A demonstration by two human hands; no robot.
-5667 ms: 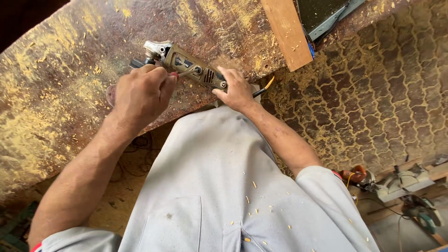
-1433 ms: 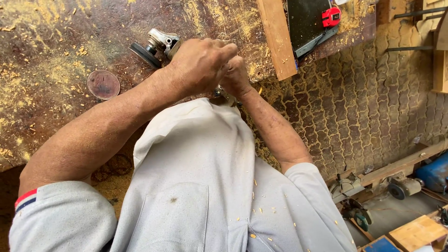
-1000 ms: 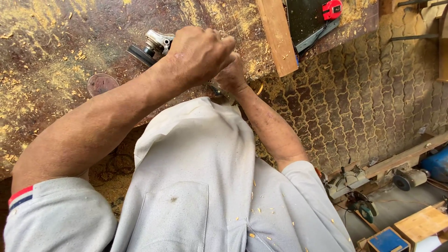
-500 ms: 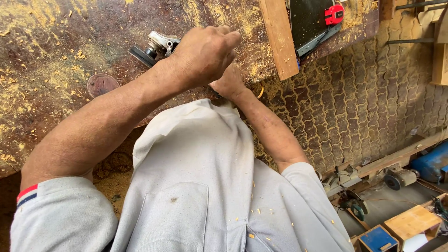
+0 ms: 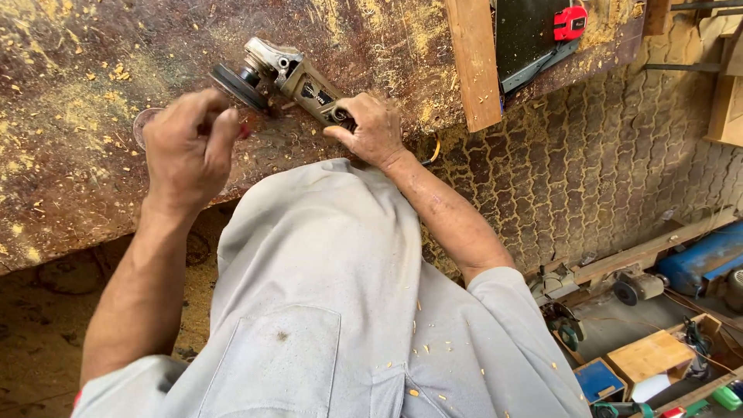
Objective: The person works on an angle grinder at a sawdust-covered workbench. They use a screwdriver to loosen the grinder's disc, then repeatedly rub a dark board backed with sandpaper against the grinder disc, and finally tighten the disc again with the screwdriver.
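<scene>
An angle grinder (image 5: 286, 77) lies on a worn, sawdust-strewn worktop (image 5: 77, 178), its dark disc end pointing left and its body running down to the right. The right hand (image 5: 371, 128) wraps around the rear of the grinder's body, fingers closed on it near the far edge of the person's grey shirt (image 5: 325, 294). The left hand (image 5: 188, 151) hovers over the worktop just left of the disc, its back toward the camera; the fingers are curled downward and something small and red (image 5: 244, 130) shows at their tips, but whether they pinch it cannot be told. Partly hidden under this hand, a round disc (image 5: 141, 125) lies flat on the worktop.

To the right of the grinder a wooden plank (image 5: 474, 62) lies across the worktop, running from far to near. Beyond it sits a dark flat panel with a small red tool (image 5: 570, 22) on top. Patterned paving (image 5: 588, 162) covers the ground on the right. At the lower right, on the ground, lie a blue casing (image 5: 708, 255), a small wooden box (image 5: 650, 354) and other tools too small to make out.
</scene>
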